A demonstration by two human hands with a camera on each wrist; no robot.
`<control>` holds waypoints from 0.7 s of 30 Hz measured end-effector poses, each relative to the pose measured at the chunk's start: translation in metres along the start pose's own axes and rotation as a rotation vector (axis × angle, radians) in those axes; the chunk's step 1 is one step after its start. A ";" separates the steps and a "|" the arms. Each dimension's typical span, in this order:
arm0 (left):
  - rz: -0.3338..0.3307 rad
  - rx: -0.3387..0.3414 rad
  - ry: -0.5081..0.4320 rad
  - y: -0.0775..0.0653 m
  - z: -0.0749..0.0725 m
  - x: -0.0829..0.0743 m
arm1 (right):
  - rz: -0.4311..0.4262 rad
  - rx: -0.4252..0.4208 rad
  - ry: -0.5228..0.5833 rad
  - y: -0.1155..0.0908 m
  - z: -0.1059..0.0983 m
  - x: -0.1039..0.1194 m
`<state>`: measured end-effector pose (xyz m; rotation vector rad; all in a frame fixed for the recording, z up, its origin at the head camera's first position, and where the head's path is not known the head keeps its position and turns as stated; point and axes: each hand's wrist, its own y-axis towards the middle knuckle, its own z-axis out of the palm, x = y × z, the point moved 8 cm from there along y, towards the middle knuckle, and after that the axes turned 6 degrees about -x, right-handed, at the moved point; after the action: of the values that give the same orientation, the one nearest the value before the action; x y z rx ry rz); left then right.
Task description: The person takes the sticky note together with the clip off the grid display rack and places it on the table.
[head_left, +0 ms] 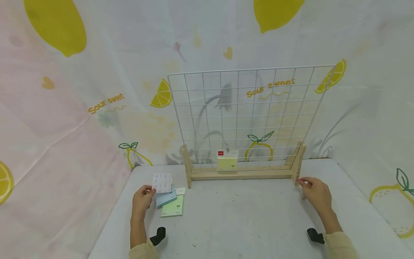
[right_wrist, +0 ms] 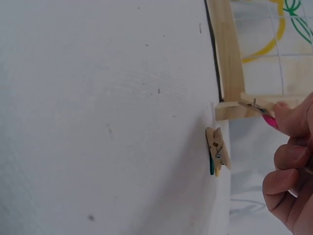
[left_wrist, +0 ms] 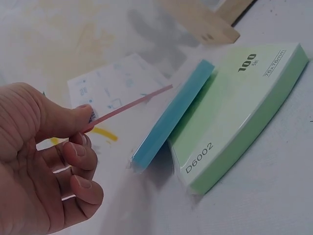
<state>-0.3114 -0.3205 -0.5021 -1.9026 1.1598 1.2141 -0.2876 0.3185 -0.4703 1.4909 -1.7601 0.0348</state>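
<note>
My left hand [head_left: 141, 201] pinches a thin sticky note pad [head_left: 161, 182] by its edge, between thumb and index finger. Its printed white side faces me in the head view; a pinkish edge shows in the left wrist view. Just right of that hand, a blue sticky note pad [left_wrist: 173, 117] leans on a green sticky note pad [left_wrist: 234, 107] that lies on the table. At the rack's right foot, my right hand [head_left: 317, 196] pinches a wooden clothespin [right_wrist: 257, 105] with a pink part. Below it on the table lie more small clothespins [right_wrist: 216, 149], green and yellow at their ends.
A white wire grid [head_left: 238, 108] stands upright in a wooden base [head_left: 240, 175] at the back of the table. A yellow sticky note pack [head_left: 227, 163] hangs low on the grid from a small clip. Lemon-print cloth [head_left: 106, 72] surrounds the white table [head_left: 236, 223].
</note>
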 end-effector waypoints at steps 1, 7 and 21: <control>-0.003 0.000 0.004 0.000 0.000 0.001 | 0.009 0.007 -0.004 -0.001 0.001 -0.002; -0.006 0.000 0.034 0.000 -0.001 0.006 | 0.051 0.061 -0.035 -0.003 0.005 -0.014; 0.004 -0.021 0.218 -0.001 -0.005 0.009 | 0.145 0.116 -0.085 -0.004 0.006 -0.028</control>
<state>-0.3063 -0.3270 -0.5082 -2.0895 1.2663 1.0443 -0.2882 0.3374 -0.4923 1.4619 -1.9616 0.1512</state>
